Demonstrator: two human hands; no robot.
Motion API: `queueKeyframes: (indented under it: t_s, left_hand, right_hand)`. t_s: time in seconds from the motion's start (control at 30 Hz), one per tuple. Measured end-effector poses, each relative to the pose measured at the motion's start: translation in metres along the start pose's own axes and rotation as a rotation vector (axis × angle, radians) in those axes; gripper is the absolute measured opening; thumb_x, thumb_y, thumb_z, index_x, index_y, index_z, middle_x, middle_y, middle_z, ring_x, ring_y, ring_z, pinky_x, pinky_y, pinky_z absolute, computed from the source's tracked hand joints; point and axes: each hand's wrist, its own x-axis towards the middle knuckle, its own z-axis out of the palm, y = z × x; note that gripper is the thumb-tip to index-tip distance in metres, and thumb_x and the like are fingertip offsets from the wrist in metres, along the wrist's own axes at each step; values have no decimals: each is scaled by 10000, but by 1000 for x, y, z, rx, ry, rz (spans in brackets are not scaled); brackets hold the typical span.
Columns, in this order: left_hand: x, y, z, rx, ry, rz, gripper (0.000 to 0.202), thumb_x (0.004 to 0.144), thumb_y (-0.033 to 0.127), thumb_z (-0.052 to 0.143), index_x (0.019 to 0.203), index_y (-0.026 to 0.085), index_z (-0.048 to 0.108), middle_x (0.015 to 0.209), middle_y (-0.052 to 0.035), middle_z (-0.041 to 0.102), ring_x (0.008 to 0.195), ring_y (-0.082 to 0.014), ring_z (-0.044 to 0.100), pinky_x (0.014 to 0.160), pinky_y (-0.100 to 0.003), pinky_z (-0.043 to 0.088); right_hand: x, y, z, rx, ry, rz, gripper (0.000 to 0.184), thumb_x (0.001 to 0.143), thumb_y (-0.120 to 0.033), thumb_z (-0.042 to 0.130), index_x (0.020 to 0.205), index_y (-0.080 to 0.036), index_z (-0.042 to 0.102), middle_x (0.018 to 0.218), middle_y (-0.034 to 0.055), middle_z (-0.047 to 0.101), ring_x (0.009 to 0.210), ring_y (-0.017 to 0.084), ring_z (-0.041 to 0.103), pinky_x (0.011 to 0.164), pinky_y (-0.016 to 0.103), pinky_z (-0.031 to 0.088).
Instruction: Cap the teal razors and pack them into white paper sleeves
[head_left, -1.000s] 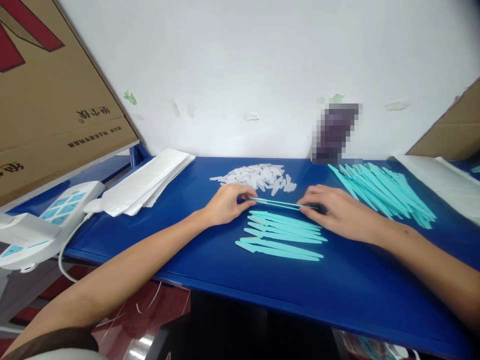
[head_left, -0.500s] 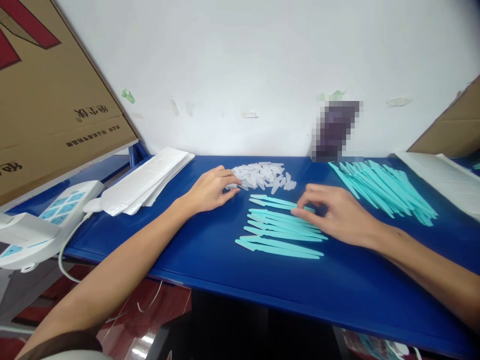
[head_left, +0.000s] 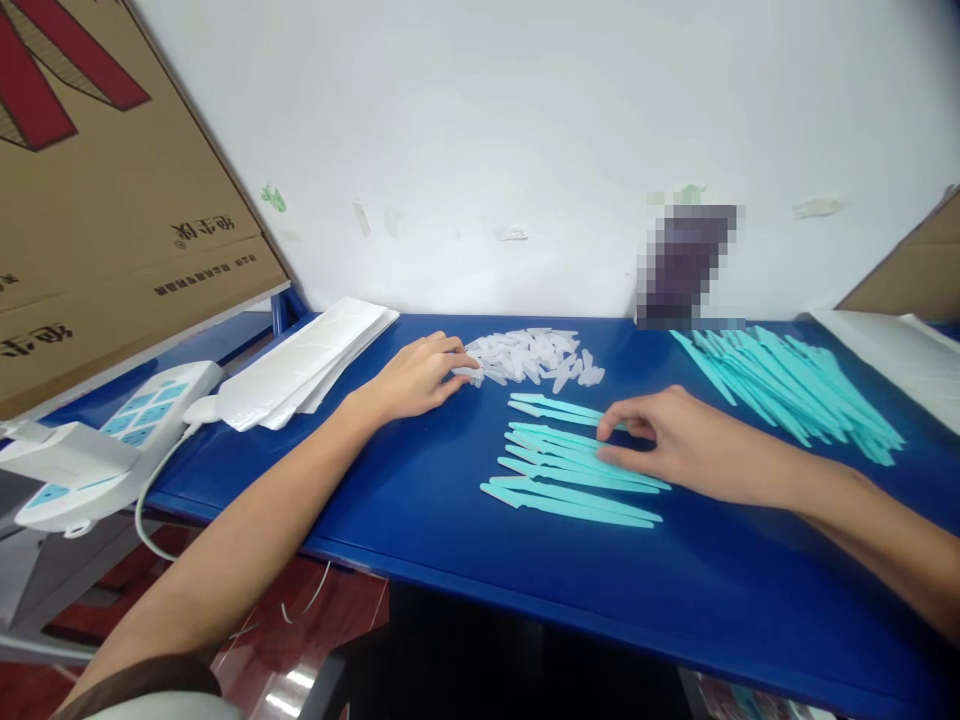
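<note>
"In the head view, where was the left hand point(head_left: 421, 375)?"

"At the left edge of a pile of translucent white pieces point(head_left: 532, 355), on the far side of the blue table point(head_left: 420, 480). Its fingertips touched the edge of the pile, with the thumb and fingers bent around a piece or two. I couldn't tell whether it had actually gripped one."

"And the right hand point(head_left: 694, 445)?"

"It hung over the right-hand part of the turquoise sticks point(head_left: 581, 512) laid out in the middle. Thumb and forefinger curved towards each other, the tips apart, so the grip was released. Whether the tips touched a stick, I couldn't tell."

"How did those sticks lie?"

"Flat, side by side, running left to right, in small groups with gaps between. The farthest group lay just nearer than the white pile, its right end hidden by the hand."

"Anything similar elsewhere?"

"A heap of loose turquoise sticks point(head_left: 802, 395), far right, overlapping one another."

"And the left side?"

"A stack of flat white bags point(head_left: 315, 365), then a power strip point(head_left: 150, 410) with an adapter point(head_left: 82, 455) on its near end. A big cardboard box point(head_left: 112, 200) leaned beyond them."
</note>
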Motion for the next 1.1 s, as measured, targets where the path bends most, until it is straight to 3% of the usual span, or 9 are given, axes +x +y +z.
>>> queueKeyframes:
  t_s: [0.1, 0.23, 0.4, 0.53, 0.7, 0.8, 0.97, 1.1]
  left_hand:
    - [0, -4, 1, 29, 8, -32, 329, 999, 298, 462, 1164, 173, 718, 1025, -107, 714, 905, -242, 610, 787, -343, 431]
    - [-1, -7, 1, 68, -18, -97, 343, 991, 319, 474, 1200, 190, 713, 914, -101, 719, 829, -238, 623, 717, -328, 417]
    - [-1, -5, 1, 77, -56, -39, 419, 1022, 315, 407, 1344, 173, 634, 1053, -130, 662, 928, -249, 596, 797, -343, 434]
    - [-2, -7, 6, 87, -50, -29, 409, 1031, 324, 403, 1316, 185, 661, 1090, -138, 611, 949, -250, 566, 845, -352, 429]
    - [-1, -7, 7, 26, -42, -21, 362, 1025, 314, 434, 1232, 182, 700, 1128, -141, 605, 979, -255, 554, 858, -357, 422]
    - [0, -5, 6, -13, -33, -9, 327, 1021, 322, 452, 1158, 175, 711, 1109, -132, 631, 977, -250, 554, 868, -357, 424]
    - [1, -6, 7, -106, -13, -13, 279, 1010, 326, 483, 1072, 155, 694, 1032, -111, 680, 975, -246, 571, 873, -355, 438]
    - [1, -7, 9, -179, 69, -22, 243, 989, 332, 538, 1059, 161, 696, 1013, -99, 721, 980, -247, 591, 865, -361, 458]
  right_hand:
    - [1, 0, -1, 30, -35, 21, 426, 883, -627, 583, 885, -229, 737, 547, -37, 402, 453, 132, 369, 456, 290, 303]
    - [3, 0, -1, -11, -19, 9, 396, 877, -580, 602, 851, -214, 750, 523, -33, 420, 426, 126, 386, 446, 292, 329]
    - [3, 2, -6, -46, -26, -7, 347, 883, -533, 602, 817, -224, 745, 513, -20, 441, 408, 130, 380, 424, 299, 301]
    - [1, 8, -9, -10, -56, 2, 294, 860, -489, 639, 721, -232, 677, 572, -9, 484, 441, 129, 386, 431, 298, 281]
    - [-4, 12, -7, -50, -144, -4, 335, 928, -446, 548, 674, -232, 503, 621, -12, 465, 502, 132, 345, 470, 296, 265]
    - [-7, 11, -7, -68, -92, -53, 365, 952, -455, 529, 681, -237, 418, 629, -7, 466, 536, 152, 390, 497, 300, 283]
    - [-7, 8, -11, -6, 40, -93, 293, 1012, -454, 442, 806, -248, 471, 713, 5, 566, 602, 180, 509, 568, 312, 355]
    - [-2, 5, -5, 63, 133, -87, 308, 1046, -482, 342, 890, -250, 471, 726, 2, 593, 612, 177, 529, 571, 309, 348]
